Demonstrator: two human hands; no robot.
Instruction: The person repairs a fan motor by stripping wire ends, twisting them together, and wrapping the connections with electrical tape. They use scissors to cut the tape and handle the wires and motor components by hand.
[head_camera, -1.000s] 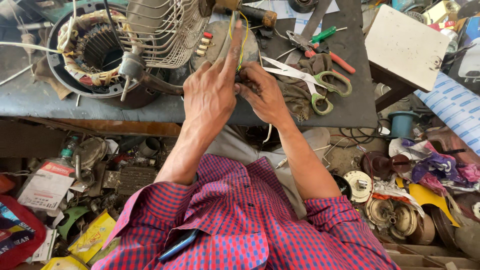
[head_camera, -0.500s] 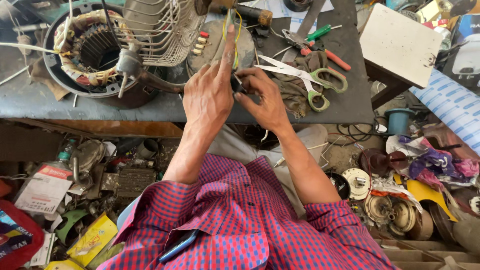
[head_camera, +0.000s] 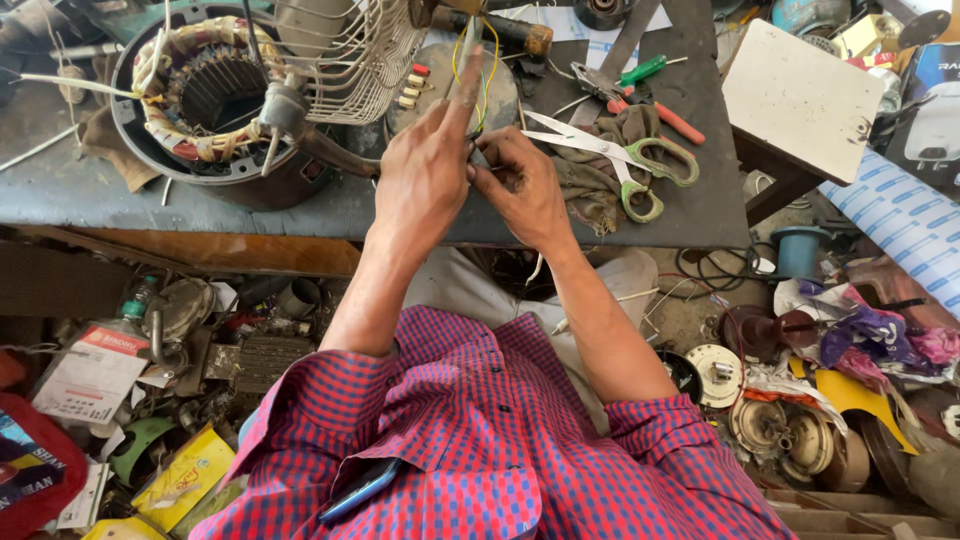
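Observation:
My left hand (head_camera: 425, 170) and my right hand (head_camera: 520, 185) meet over the grey workbench (head_camera: 200, 205), both pinching thin yellow and green wires (head_camera: 478, 70) that run up to a round grey motor cover (head_camera: 450, 85). The left forefinger points straight up along the wires. The right fingers close on the wire ends next to the left palm. A fan motor stator with copper windings (head_camera: 205, 95) and a white wire fan guard (head_camera: 345, 45) sit to the left of my hands.
Green-handled scissors (head_camera: 625, 160) lie on a dirty rag (head_camera: 600, 165) right of my hands, with screwdrivers (head_camera: 660, 100) behind. A white board (head_camera: 805, 95) stands at the right. Motor parts, spools and packaging litter the floor on both sides.
Both hands stay together on the wires. The left forefinger has straightened up along them and the right fingers have shifted slightly on the ends.

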